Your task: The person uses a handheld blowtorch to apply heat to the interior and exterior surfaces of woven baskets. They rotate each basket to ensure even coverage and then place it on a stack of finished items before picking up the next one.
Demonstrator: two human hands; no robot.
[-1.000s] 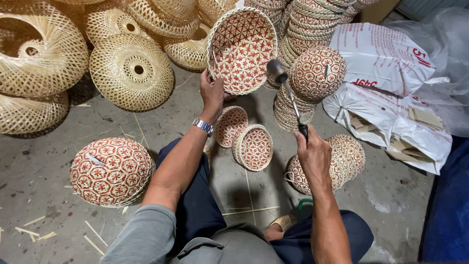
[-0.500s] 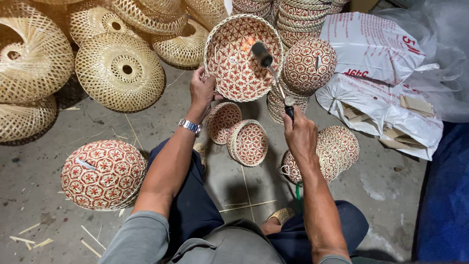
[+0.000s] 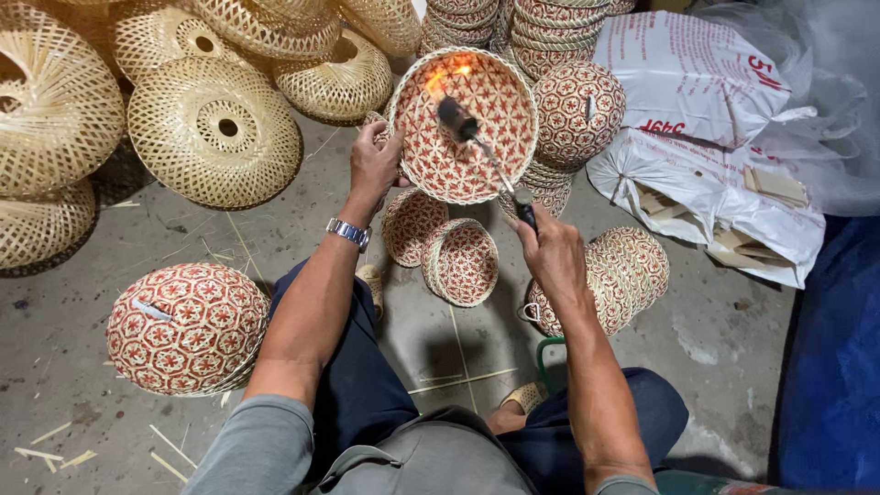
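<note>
Right now the right hand (image 3: 553, 249) is wrapped round the dark handle of a slim metal torch (image 3: 480, 147), its flame licking inside a round red-and-natural woven bamboo basket (image 3: 463, 124). Left hand (image 3: 374, 165) grips that basket's rim, tilted up w/ opening facing the person. 2 smaller matching baskets (image 3: 440, 247) lie just below on the concrete floor (image 3: 92, 266).

Two white plastic sacks with red print lie on the floor at two o'clock: the upper sack (image 3: 697, 87) plump, the lower sack (image 3: 706, 197) open, showing flat tan pieces.
</note>
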